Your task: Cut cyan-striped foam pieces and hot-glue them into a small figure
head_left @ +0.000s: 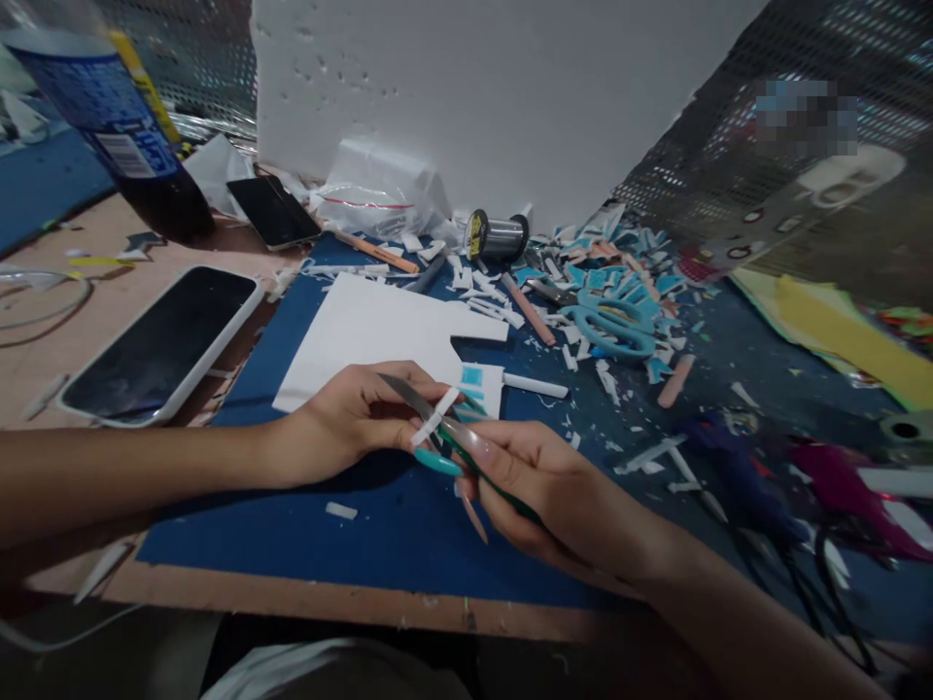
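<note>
My left hand [364, 413] is closed, its fingertips pinching a small white strip [435, 416] above the blue mat. My right hand [543, 486] is wrapped round a green-handled knife [404, 394]; the grey blade points up and left, crossing behind the strip. Most of the handle is hidden by my fingers. A teal oval shape [435, 461] shows by my right fingertips; I cannot tell whether it is a nail or a loose piece. Just behind my hands lie a cut white foam sheet [379, 326] and a small white piece with blue rectangles [472, 377].
Teal-handled scissors [612, 326] lie among blue and white scraps [619, 267]. A wire spool [497, 236] stands at the back. Phone [164, 345] and bottle [109, 126] are on the left. Purple and magenta corded tools [852, 491] lie right; a white board [466, 87] stands behind.
</note>
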Demonstrator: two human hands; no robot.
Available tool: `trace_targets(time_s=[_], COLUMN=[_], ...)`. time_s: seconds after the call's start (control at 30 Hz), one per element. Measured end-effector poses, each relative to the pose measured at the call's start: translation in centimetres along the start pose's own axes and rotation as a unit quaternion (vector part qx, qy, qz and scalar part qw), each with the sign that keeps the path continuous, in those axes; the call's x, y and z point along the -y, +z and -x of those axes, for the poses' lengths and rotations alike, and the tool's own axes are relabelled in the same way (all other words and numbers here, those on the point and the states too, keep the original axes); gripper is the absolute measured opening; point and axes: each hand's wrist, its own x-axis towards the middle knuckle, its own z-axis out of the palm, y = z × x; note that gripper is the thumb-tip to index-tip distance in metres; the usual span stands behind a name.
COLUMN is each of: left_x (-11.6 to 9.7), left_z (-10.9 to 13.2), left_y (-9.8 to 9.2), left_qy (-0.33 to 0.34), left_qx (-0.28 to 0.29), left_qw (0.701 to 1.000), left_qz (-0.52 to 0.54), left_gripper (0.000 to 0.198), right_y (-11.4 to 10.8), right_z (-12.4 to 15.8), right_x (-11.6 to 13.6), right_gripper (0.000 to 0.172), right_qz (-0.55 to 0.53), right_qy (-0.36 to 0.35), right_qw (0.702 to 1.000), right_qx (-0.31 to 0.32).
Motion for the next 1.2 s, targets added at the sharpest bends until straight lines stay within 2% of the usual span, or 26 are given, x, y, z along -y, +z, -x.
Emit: trace_targets(time_s=[0.1,0.27,0.5,0.63,0.73,0.83,0.93,1.07,1.2], left_x=[-0.1,-0.1,0.0,0.1,0.1,-0.2,-0.5,-0.8,-1.0], left_z=[0.0,-0.1,-0.1,-0.1,-0.1,-0.2,-0.2,-0.3,-0.3], left_y=[0.0,0.1,-0.1,0.1,0.2,0.3,0.5,0.7,0.8], left_qy=[-0.005,-0.002,-0.012,-0.024,-0.047,-0.080,-0.116,-0.157,-0.175], left_qx=[-0.018,-0.014,-0.047,-0.033,-0.021,-0.035,-0.039,-0.048,-0.070], left_qw=[1.000,1.000,0.998,0.999,0.996,0.991,0.983,0.975,0.975], left_qz=[0.010,-0.023,-0.029,0.022,0.073,0.101,0.133,0.153,0.121], left_gripper=[0.025,0.017,0.027,0.023,0.027,0.034,0.027,0.021,0.031], right_y=[-0.1,0.1,0.2,0.0,-0.2,-0.5,-0.7,-0.7,-0.5], right_z=[0.1,0.0,0.2,0.1,0.0,-0.5,-1.1,-1.9,-2.1], right_x=[0.1,0.0,-0.1,0.0,-0.1,-0.3,-0.7,-1.1,-1.0], right_gripper=[0.039,0.040,0.038,0.038,0.036,0.032,0.031,0.030,0.027], right_qz=[0.004,-0.007,0.000,-0.021,-0.055,-0.039,-0.002,0.028,0.037], right_qy=[0.006,-0.003,0.004,-0.032,-0.084,-0.141,-0.186,-0.179,-0.164], right_qw=[1.000,1.000,1.000,0.999,0.994,0.981,0.961,0.959,0.963], right_qx=[0.001,-0.001,-0.009,0.003,-0.042,-0.125,-0.203,-0.218,-0.212])
